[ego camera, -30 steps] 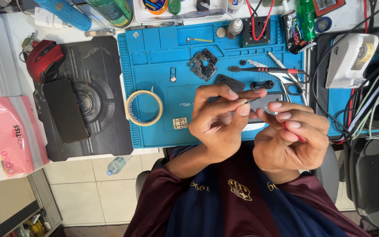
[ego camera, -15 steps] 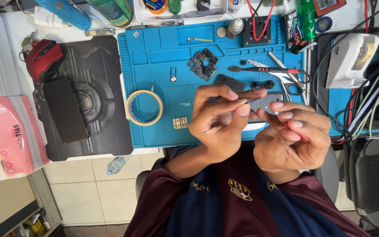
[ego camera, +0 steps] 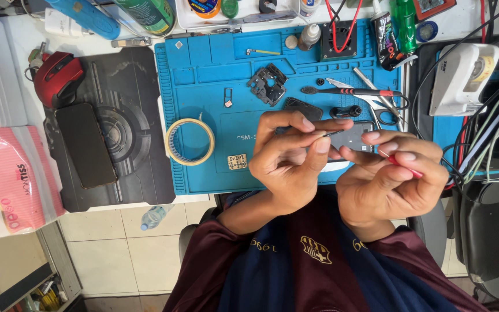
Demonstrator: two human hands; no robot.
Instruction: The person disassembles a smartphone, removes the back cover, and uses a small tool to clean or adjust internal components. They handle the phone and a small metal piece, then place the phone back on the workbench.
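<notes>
Bright, even light is falling from above and washing the blue mat (ego camera: 215, 86) with barely a shadow. Soft glare is showing on the white device (ego camera: 460, 78) at the right. Both hands are reading sharp, while the edges are bending slightly and the lower corners are dimming

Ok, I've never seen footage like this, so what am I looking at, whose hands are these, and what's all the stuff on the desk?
There is no machine here. A camera worn on a person's head looks down at their own two hands over a desk. The left hand pinches a thin dark tool. The right hand grips a red-handled tool. Both are close above a small dark flat device. Under them lies a blue work mat with a tape roll, scissors and small parts. To its left are a dark phone and a red mouse.
</notes>
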